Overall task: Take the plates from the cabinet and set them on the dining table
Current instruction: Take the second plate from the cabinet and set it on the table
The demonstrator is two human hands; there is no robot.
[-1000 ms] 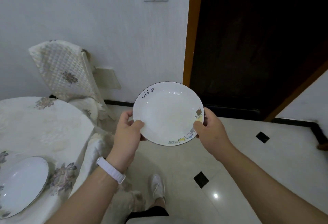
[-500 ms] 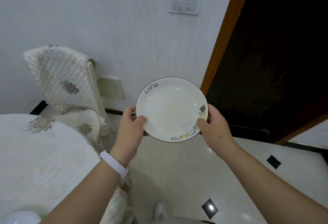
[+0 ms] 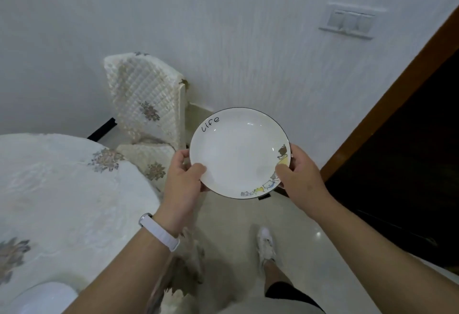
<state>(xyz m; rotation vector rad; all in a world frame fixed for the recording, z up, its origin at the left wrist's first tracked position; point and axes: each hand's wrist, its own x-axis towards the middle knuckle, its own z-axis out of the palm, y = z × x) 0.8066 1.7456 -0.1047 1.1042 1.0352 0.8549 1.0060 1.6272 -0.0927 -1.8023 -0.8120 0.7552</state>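
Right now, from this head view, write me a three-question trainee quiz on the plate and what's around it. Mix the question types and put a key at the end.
1. True or false: the plate marked "Life" already rests on the dining table.
2. Multiple choice: how is that plate held? A) by the left hand alone; B) by the right hand alone; C) by both hands, one at each side of the rim.
3. Fill in: a second plate lies on the table at the picture's bottom ____ corner.

Key: 1 false, it is held in the air over the floor, beside the table; 2 C; 3 left.
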